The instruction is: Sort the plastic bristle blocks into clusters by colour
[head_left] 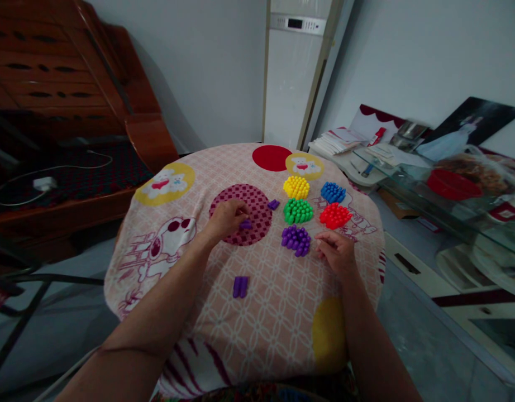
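Far left: wooden bench (39, 84), white adapter (44, 183) with its cable on the dark seat. Middle: round table, patterned tablecloth (278, 318).

Left hand (228, 216) is over the maroon checked circle, left of table center, fingers bent and pointing down at some purple pegs (246, 224). Fingertips at the pegs; can't tell if they're pinched or just touched. Nearer the person, a purple pair (240, 287) lies flat, side by side. Small purple group (273, 205) lies farther off, at the circle's right edge.

Right of that, packed clusters in a column, far to near: yellow cluster (296, 187), green cluster (298, 210), purple cluster (296, 240). Purple one has a dark gap in its middle. Can't make out whether any cluster sits in a holder.

Right hand (335, 251) is just right of the purple cluster, fingers half curled; can't tell if it's gripping anything. Beyond it: red cluster (335, 215), blue cluster (333, 192) farther still.

Far right, off the table: paper stack (337, 140), metal container (410, 131), contents not readable. On the glass shelf (412, 167): red bowl (454, 184), inside unclear, next to a clear plastic bag (479, 164) with brown contents I can't identify.
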Demonstrator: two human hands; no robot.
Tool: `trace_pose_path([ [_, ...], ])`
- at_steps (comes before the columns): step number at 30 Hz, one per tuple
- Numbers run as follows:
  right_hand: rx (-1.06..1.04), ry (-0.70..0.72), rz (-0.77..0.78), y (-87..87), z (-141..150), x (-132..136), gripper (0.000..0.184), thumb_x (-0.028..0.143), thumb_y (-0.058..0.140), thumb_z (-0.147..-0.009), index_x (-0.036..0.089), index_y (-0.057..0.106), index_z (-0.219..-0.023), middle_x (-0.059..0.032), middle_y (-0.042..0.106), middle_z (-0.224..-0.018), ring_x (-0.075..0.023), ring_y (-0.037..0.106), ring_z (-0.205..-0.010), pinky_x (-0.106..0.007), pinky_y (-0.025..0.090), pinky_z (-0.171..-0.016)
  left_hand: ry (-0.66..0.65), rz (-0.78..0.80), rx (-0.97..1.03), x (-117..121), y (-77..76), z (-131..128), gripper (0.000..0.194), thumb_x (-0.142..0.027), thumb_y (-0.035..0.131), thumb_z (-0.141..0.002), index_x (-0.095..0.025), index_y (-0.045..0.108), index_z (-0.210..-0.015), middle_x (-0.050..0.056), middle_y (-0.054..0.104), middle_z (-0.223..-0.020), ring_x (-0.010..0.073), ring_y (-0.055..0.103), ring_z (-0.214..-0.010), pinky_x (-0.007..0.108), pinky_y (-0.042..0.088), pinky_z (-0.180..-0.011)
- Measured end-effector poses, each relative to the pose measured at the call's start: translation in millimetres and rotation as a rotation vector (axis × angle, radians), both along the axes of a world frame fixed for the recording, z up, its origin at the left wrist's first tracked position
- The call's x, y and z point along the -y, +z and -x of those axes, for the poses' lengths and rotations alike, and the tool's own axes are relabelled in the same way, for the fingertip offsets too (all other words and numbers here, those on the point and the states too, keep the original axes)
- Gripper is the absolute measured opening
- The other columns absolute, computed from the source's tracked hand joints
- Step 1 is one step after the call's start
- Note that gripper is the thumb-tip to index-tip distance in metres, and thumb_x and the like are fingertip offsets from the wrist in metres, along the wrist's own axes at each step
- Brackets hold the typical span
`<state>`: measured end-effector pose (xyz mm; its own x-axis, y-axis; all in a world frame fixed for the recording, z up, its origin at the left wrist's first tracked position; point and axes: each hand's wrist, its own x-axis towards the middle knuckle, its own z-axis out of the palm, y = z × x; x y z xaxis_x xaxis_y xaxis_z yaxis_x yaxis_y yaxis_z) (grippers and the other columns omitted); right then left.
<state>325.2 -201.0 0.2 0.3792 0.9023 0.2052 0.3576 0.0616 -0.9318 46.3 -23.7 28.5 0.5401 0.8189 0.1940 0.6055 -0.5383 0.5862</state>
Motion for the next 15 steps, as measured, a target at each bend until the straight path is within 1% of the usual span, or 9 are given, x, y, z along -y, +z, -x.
trace_pose_path([
  [1, 0.003, 0.003, -0.002, -0.5, 0, 0, 0.015, 0.031, 0.063, -0.073, 0.017, 0.067, -0.077, 0.0005, 0.063, -0.055, -0.0130, 0.055, -0.044, -0.023, 0.043, -0.043, -0.005, 0.014, -0.004, -1, 0.6, 3, 0.016, -0.021, 0.057, -0.077, -0.017, 0.072, -0.081, 0.004, 0.073, -0.082, 0.0160, 0.065, -0.074, 0.025, 0.047, -0.071],
  [3, 0.011, 0.011, 0.001, -1.7, 0, 0, 0.015, 0.031, 0.062, -0.074, 0.018, 0.067, -0.077, 0.0007, 0.063, -0.055, -0.0127, 0.055, -0.044, -0.023, 0.043, -0.043, -0.068, 0.076, -0.026, -3, 0.9, 8, 0.018, -0.026, 0.058, -0.079, -0.019, 0.073, -0.084, 0.003, 0.074, -0.083, 0.0160, 0.065, -0.075, 0.025, 0.047, -0.071],
  [5, 0.018, 0.015, 0.008, -2.8, 0, 0, 0.015, 0.032, 0.062, -0.075, 0.018, 0.067, -0.077, 0.0008, 0.063, -0.055, -0.0126, 0.054, -0.044, -0.024, 0.043, -0.043, -0.183, 0.145, -0.042, -5, 0.2, 11, 0.018, -0.031, 0.064, -0.076, -0.020, 0.074, -0.087, 0.002, 0.075, -0.087, 0.0166, 0.066, -0.080, 0.025, 0.048, -0.075],
  [7, 0.024, 0.016, 0.013, -3.3, 1, 0, 0.015, 0.032, 0.062, -0.076, 0.018, 0.067, -0.077, 0.0009, 0.062, -0.054, -0.0125, 0.054, -0.044, -0.024, 0.043, -0.043, -0.295, 0.180, -0.050, -5, -1.2, 11, 0.021, -0.031, 0.071, -0.071, -0.022, 0.075, -0.089, 0.002, 0.075, -0.094, 0.0176, 0.067, -0.087, 0.026, 0.048, -0.081],
  [8, 0.026, 0.018, 0.013, -3.3, 1, 0, 0.015, 0.032, 0.062, -0.076, 0.018, 0.067, -0.077, 0.0010, 0.062, -0.054, -0.0125, 0.054, -0.044, -0.024, 0.043, -0.044, -0.328, 0.185, -0.053, -5, -1.9, 10, 0.022, -0.030, 0.072, -0.069, -0.022, 0.076, -0.090, 0.002, 0.075, -0.097, 0.0179, 0.067, -0.090, 0.027, 0.048, -0.083],
  [10, 0.026, 0.022, 0.008, -3.1, 1, 0, 0.014, 0.032, 0.061, -0.077, 0.018, 0.066, -0.077, 0.0012, 0.062, -0.054, -0.0126, 0.054, -0.044, -0.024, 0.043, -0.044, -0.351, 0.194, -0.066, -5, -3.0, 8, 0.021, -0.028, 0.072, -0.070, -0.023, 0.076, -0.090, 0.002, 0.075, -0.096, 0.0177, 0.067, -0.090, 0.027, 0.049, -0.083],
  [12, 0.025, 0.026, 0.006, -3.0, 1, 0, 0.014, 0.031, 0.061, -0.077, 0.019, 0.066, -0.075, 0.0011, 0.061, -0.054, -0.0127, 0.054, -0.045, -0.024, 0.043, -0.044, -0.338, 0.193, -0.062, -5, -3.2, 5, 0.018, -0.026, 0.070, -0.072, -0.022, 0.076, -0.088, 0.002, 0.075, -0.094, 0.0170, 0.067, -0.087, 0.026, 0.049, -0.081],
  [15, 0.028, 0.029, 0.009, -3.3, 1, -1, 0.014, 0.032, 0.061, -0.076, 0.019, 0.066, -0.075, 0.0010, 0.061, -0.053, -0.0129, 0.054, -0.045, -0.024, 0.043, -0.045, -0.316, 0.135, -0.012, 1, -1.1, 0, 0.016, -0.023, 0.067, -0.074, -0.021, 0.076, -0.087, 0.002, 0.075, -0.092, 0.0168, 0.067, -0.086, 0.025, 0.048, -0.081],
])
